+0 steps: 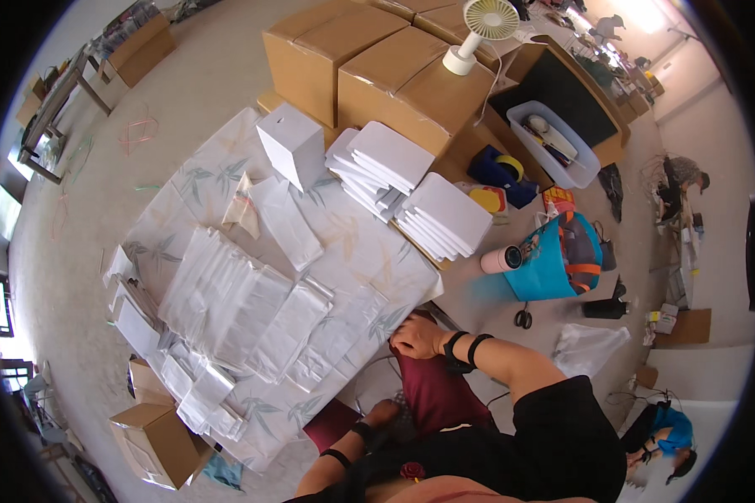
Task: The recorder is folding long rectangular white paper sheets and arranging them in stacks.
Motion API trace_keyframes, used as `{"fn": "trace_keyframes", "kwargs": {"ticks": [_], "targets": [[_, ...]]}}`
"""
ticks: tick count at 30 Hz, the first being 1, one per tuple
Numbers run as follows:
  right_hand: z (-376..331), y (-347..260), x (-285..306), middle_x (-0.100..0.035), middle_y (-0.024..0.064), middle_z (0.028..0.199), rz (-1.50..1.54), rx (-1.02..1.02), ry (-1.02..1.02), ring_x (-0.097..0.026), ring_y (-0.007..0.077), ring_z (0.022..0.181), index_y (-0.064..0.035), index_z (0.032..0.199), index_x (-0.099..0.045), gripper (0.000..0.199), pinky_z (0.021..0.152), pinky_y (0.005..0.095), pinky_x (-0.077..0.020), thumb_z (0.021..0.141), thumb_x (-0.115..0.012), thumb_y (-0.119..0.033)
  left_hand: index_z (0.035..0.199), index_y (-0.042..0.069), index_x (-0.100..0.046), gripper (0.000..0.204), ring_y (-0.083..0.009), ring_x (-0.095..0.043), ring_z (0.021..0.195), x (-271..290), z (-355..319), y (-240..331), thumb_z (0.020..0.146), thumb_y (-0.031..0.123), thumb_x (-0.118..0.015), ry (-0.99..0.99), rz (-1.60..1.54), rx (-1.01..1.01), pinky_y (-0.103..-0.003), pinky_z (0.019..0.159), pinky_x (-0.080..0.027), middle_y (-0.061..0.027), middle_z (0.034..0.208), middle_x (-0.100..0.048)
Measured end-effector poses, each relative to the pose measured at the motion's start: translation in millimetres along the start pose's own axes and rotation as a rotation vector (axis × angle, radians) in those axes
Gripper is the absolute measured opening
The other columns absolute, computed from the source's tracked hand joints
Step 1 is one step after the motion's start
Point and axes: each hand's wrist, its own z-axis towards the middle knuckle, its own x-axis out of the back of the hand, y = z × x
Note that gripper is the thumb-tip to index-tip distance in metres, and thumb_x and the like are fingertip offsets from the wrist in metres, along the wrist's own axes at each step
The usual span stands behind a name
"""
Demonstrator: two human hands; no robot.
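Note:
My right hand (417, 337), with black bands on its wrist, rests with curled fingers on the near edge of a white leaf-patterned sheet (356, 243) spread on the floor, just above my maroon-clad knee (434, 394). Nothing shows in its grip. My left hand (379, 417) lies lower, against the maroon cloth of my leg, partly hidden, and I cannot tell what its fingers do. Rows of clear-wrapped white packets (252, 306) cover the sheet in front of both hands. Stacks of flat white boxes (445, 214) lie further off.
An upright white box (292, 144) stands at the sheet's far end before large cardboard cartons (369, 71) carrying a small fan (482, 29). To the right are a clear bin (583, 172), a blue bag (554, 260) and scissors (522, 318). Small cardboard boxes (155, 436) sit lower left. Other people (667, 436) work nearby.

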Motion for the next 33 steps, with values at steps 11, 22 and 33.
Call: {"fn": "trace_keyframes", "kwargs": {"ticks": [11, 22, 33], "targets": [[-14, 14, -24, -0.072, 0.0083, 0.088, -0.092, 0.123, 0.141, -0.066, 0.0305, 0.098, -0.0114, 0.082, -0.069, 0.013, 0.100, 0.0460, -0.0452, 0.089, -0.063, -0.021, 0.105, 0.002, -0.074, 0.024, -0.0430, -0.070, 0.096, 7, 6, -28, 0.093, 0.016, -0.057, 0.122, -0.178, -0.060, -0.050, 0.083, -0.056, -0.0259, 0.099, -0.072], [-11, -33, -43, -0.073, 0.0037, 0.099, -0.232, 0.304, -0.028, -0.065, 0.0262, 0.114, -0.0144, 0.081, -0.074, 0.011, 0.101, 0.0486, -0.0454, 0.077, -0.070, -0.024, 0.101, 0.009, -0.071, 0.016, -0.0348, -0.072, 0.091, 127, -58, 136, 0.088, 0.015, -0.064, 0.436, 0.586, 0.529, -0.052, 0.079, -0.055, -0.0149, 0.091, -0.072], [-98, -84, -30, -0.063, 0.0185, 0.141, -0.001, 0.006, 0.038, -0.055, 0.0362, 0.136, -0.0041, 0.128, -0.065, 0.038, 0.116, 0.0458, -0.0428, 0.093, -0.071, -0.015, 0.093, 0.011, -0.067, 0.012, -0.0140, -0.061, 0.088, 199, -118, 292, 0.082, 0.018, -0.067, 0.882, 1.256, 0.160, -0.030, 0.083, -0.045, 0.0042, 0.086, -0.062]]}}
